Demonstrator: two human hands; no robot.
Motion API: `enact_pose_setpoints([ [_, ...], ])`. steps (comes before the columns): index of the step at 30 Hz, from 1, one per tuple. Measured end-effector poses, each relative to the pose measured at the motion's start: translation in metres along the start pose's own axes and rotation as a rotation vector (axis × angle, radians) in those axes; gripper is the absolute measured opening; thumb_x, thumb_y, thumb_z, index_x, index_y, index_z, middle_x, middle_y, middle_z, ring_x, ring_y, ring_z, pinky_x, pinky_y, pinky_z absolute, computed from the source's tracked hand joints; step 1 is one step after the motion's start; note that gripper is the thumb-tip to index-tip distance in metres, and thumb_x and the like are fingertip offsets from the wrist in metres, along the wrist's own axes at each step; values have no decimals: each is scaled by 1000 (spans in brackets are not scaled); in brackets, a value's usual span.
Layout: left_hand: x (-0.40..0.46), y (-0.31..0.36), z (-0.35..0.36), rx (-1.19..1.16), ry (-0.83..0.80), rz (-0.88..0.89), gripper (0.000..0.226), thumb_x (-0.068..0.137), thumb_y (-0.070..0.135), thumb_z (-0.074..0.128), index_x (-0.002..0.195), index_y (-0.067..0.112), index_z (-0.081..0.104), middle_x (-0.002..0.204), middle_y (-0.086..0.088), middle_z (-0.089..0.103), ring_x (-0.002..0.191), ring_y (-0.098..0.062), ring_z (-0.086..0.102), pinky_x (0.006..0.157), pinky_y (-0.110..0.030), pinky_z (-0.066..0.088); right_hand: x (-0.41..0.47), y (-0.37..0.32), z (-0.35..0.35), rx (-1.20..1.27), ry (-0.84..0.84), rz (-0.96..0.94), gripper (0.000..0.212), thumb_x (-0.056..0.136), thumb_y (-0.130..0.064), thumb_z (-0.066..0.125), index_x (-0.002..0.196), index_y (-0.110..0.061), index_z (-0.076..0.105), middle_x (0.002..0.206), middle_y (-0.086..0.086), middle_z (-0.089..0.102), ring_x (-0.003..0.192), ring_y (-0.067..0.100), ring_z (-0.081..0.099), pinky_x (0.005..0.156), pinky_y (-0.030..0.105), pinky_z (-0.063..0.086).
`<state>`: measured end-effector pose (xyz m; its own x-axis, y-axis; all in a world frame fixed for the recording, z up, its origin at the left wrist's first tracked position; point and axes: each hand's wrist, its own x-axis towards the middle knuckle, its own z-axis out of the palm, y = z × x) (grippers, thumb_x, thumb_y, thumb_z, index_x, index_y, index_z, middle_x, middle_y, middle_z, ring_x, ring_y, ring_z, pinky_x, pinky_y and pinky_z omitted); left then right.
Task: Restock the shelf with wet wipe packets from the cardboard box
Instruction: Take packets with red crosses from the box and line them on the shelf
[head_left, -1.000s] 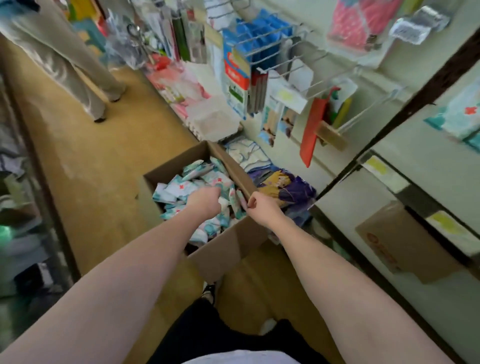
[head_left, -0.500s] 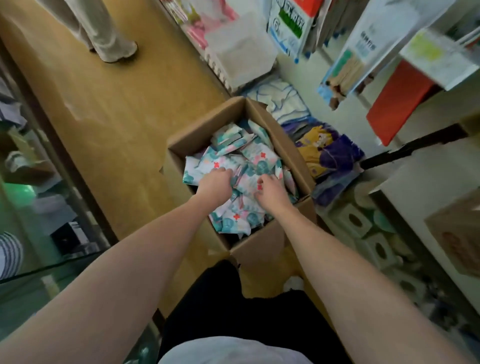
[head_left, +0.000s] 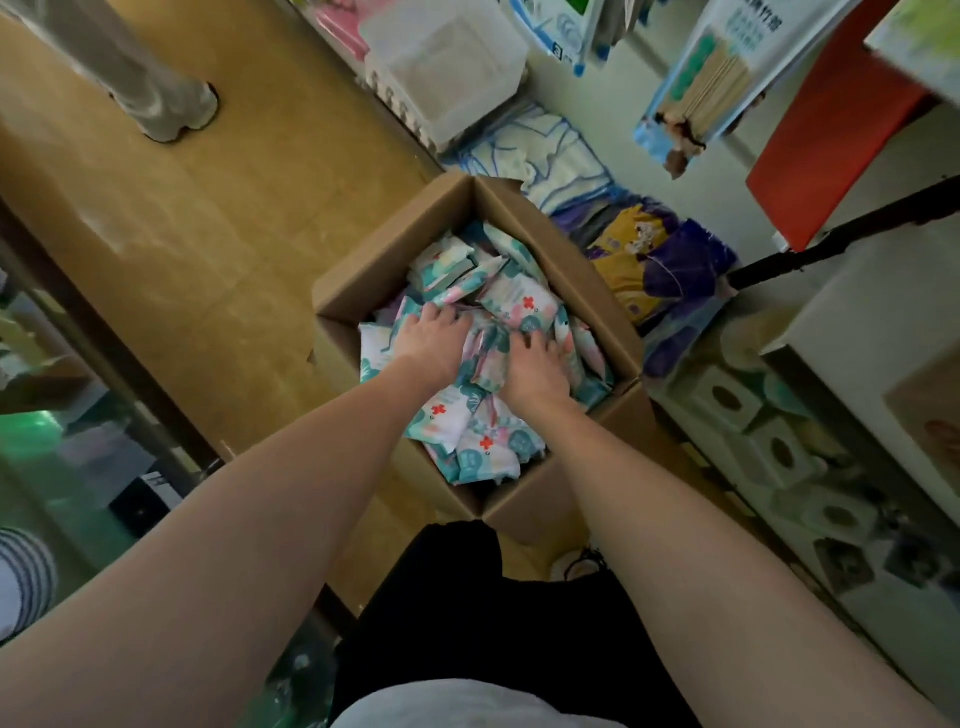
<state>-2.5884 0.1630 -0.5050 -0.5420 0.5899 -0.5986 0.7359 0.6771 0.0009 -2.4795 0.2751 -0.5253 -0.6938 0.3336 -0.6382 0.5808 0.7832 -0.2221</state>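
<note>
Left hand (head_left: 434, 338) and right hand (head_left: 537, 364) both down inside the cardboard box (head_left: 395, 270), side by side, fingers spread flat and pressing on the heap of wet wipe packets (head_left: 483, 436), gripping none. Box open on the wooden floor (head_left: 208, 208), just beside the bottom shelf (head_left: 753, 415).

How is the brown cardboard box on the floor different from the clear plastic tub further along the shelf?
The open brown cardboard box is opaque; the clear plastic tub is see-through with ribbed sides. The box stands out on the yellow-brown floor; the tub sits against the shelving. The box is heaped with teal-and-white wet wipe packets, and both hands, left and right, are on them; the tub's contents are unclear. Both are rectangular containers.
</note>
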Motion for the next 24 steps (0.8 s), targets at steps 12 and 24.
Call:
enact_pose_setpoints([
  [12,-13,27,-38,134,21,7,27,90,9,51,115,16,58,121,-9,58,120,-32,44,98,-45,38,-16,20,-25,139,-15,77,92,84,-29,76,151,-6,19,144,22,43,136,38,37,108,45,40],
  [24,-49,129,-128,-25,69,101,28,89,6,52,116,12,58,117,-11,61,105,-32,60,83,-45,53,-98,112,-111,431,174,106,33,93,-14,66,123,-19,51,116,6,62,98,28,61,78,41,55],
])
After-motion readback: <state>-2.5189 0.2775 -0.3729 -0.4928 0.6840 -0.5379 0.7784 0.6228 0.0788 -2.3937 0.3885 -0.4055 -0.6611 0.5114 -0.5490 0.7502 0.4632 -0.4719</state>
